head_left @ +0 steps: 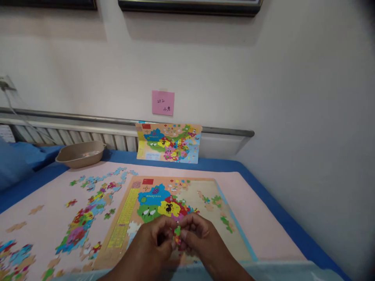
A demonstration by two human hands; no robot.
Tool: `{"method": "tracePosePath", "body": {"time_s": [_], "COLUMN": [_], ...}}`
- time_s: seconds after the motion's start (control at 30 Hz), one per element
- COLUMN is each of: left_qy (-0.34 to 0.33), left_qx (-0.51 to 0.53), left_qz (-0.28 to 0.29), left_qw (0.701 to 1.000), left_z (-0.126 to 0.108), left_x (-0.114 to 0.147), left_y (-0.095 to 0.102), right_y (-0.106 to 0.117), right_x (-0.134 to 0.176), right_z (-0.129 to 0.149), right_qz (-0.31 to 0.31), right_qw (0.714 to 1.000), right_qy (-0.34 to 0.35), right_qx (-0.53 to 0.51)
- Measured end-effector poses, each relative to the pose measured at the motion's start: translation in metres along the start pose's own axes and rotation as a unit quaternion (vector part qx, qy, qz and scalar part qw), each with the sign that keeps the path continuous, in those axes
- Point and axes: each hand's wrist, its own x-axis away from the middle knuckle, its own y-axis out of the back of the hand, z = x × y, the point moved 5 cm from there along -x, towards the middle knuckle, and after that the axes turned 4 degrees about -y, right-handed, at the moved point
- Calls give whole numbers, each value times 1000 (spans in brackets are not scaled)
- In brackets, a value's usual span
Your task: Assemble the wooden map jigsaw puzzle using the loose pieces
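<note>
Above the tan rectangular puzzle board (234,240), left hand (152,238) and right hand (202,236) pinch a green-red jigsaw section (177,231), probably light, stiff; edges suit gripping.

A pale wall (293,93) bears dark frames (190,8) and a pink note (163,103). A grey rail (225,132) runs above a ribbed white radiator (80,136), behind a blue-edged bench (267,199).

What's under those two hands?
A puzzle board, with joined pieces and bare space showing around the hands. The left hand and right hand, holding small pieces, cover part of it, so what lies right there is hidden.
</note>
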Motion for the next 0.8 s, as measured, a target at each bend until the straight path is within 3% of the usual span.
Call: {"method": "tracePosePath", "body": {"time_s": [0.2, 0.33, 0.43, 0.6, 0.8], "left_qy": [-26, -52, -92, -220, -282], "left_qx": [-90, -189, -258, -349, -429], "left_qz": [65, 76, 93, 78, 60], "left_qw": [993, 978, 957, 908, 856], "left_z": [-2, 0, 5, 1, 2], "left_x": [7, 10, 13, 19, 21], "left_y": [8, 14, 17, 17, 13], "right_y": [-4, -5, -6, -9, -7], "right_x": [0, 0, -1, -2, -2], "right_z": [-11, -18, -23, -23, -27], "right_qz": [20, 38, 54, 83, 96], "right_qw": [998, 997, 996, 995, 994], "right_qy": [-52, -68, -70, -46, -47], "right_qx": [19, 14, 14, 14, 35]}}
